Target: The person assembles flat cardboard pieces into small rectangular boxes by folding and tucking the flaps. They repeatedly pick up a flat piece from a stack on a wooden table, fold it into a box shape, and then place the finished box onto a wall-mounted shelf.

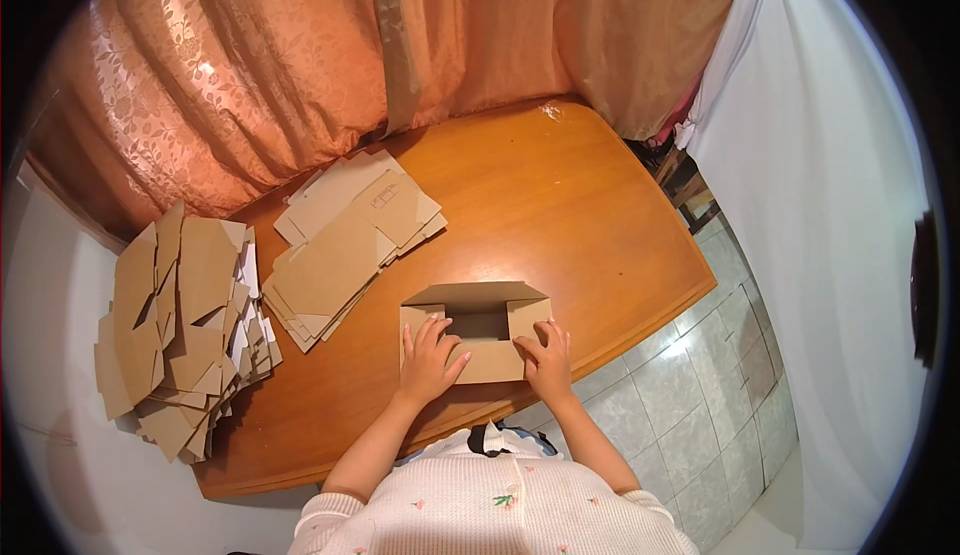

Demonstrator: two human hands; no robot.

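Observation:
A small brown cardboard box (pixel 482 363) stands near the front edge of the wooden table, its top partly open and its dark inside showing through a gap. The back flap (pixel 480 292) is raised, while narrow side flaps lie inward at both ends. My left hand (pixel 430 363) grips the box at its left end, fingers bent over the side flap and thumb on the near panel. At the right end my right hand (pixel 547 360) holds on in a similar way, fingertips at the edge of the opening. Some fingertips are hard to make out against the cardboard.
Flattened cardboard boxes (pixel 340 240) lie in an overlapping stack behind and left of the box. A taller, untidy pile of folded cardboard (pixel 190 325) covers the table's left end. Orange curtains (pixel 250 75) hang behind the table (pixel 540 205); white cloth (pixel 810 205) hangs at right.

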